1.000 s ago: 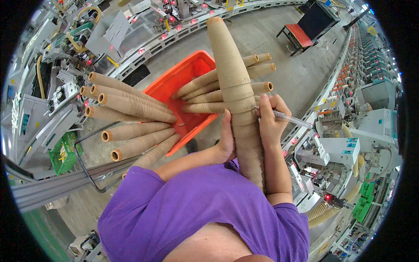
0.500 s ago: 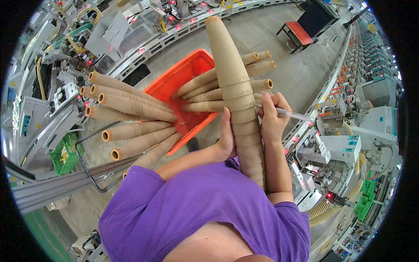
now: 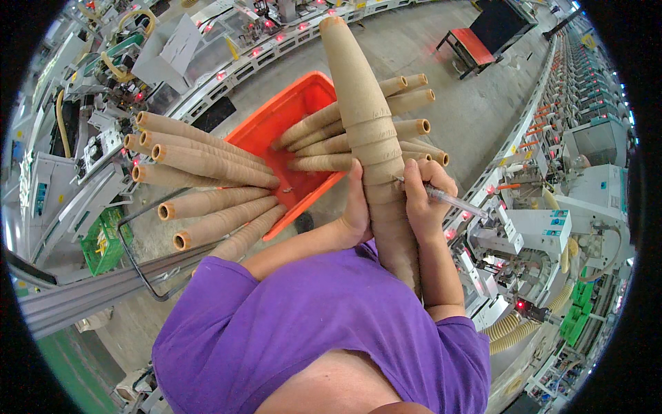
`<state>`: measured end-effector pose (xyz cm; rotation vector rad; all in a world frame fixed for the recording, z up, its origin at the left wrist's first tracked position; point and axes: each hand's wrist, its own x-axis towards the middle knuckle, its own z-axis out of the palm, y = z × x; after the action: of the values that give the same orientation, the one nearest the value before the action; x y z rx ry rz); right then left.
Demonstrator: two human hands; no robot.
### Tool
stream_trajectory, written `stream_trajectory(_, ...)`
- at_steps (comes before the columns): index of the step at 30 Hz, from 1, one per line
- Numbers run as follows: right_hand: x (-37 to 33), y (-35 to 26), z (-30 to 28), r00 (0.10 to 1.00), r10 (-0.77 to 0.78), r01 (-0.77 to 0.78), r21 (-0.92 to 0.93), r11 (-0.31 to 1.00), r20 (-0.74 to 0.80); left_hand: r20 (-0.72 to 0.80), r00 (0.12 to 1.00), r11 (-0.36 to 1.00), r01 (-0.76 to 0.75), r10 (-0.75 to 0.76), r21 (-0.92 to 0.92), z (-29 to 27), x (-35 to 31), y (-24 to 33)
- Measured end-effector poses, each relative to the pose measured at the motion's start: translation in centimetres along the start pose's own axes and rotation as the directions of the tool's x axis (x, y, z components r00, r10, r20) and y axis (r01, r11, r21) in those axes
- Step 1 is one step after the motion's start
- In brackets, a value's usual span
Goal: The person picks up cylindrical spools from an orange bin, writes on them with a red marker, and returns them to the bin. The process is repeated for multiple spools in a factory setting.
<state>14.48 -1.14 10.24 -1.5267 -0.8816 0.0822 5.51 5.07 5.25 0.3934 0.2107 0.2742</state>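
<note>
A long stack of nested brown cardboard yarn cones [image 3: 360, 90] leans against my chest, its narrow end pointing away from me. My left hand [image 3: 356, 207] grips the stack's left side, thumb up along it and the other fingers hidden behind. A clear-barrelled pen [image 3: 455, 201] is pinched in my right hand [image 3: 426, 196], which rests against the right side of the stack. The pen's tip meets the surface of one cone. Small handwritten marks show on the cones farther up.
An orange-red plastic crate [image 3: 243, 131] holds more cone stacks, fanning out left [image 3: 207, 155] and right [image 3: 410, 127]. A black metal bar frame [image 3: 129, 243] and a green basket [image 3: 103, 241] stand at left. Textile machines [image 3: 545, 231] line both sides. A red-topped stool [image 3: 471, 47] stands far off.
My right hand and the pen have moved slightly down the stack toward me, onto a nearer cone. The pen tip now shows against the cardboard. My left hand still grips the stack.
</note>
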Motion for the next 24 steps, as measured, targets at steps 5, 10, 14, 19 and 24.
stream_trajectory(5, 0.0, 0.2, -0.2, 1.000, 0.015, -0.016, -0.085, 0.996, -0.010, -0.004, 1.000, 1.000, 0.015, -0.015, -0.010, -0.1, 0.3, -0.2)
stream_trajectory(10, 0.0, 1.0, -0.3, 0.998, 0.032, -0.034, -0.027, 0.999, -0.062, 0.022, 1.000, 1.000, 0.011, -0.012, 0.004, -0.4, 0.8, -0.5)
stream_trajectory(14, 0.1, 1.5, -0.4, 0.989, 0.125, -0.120, 0.060, 0.991, -0.083, 0.019, 1.000, 1.000, 0.008, -0.007, -0.016, -0.4, 0.8, -0.4)
stream_trajectory(19, 0.2, 1.7, -0.2, 0.986, 0.142, -0.137, 0.056, 0.989, -0.089, 0.002, 0.999, 0.997, -0.052, 0.052, -0.057, 0.3, 0.8, -0.3)
stream_trajectory(24, 0.2, 1.8, -0.6, 0.987, 0.151, -0.146, 0.084, 0.986, -0.058, -0.031, 0.999, 0.999, -0.029, 0.028, -0.042, 0.4, 0.8, -0.3)
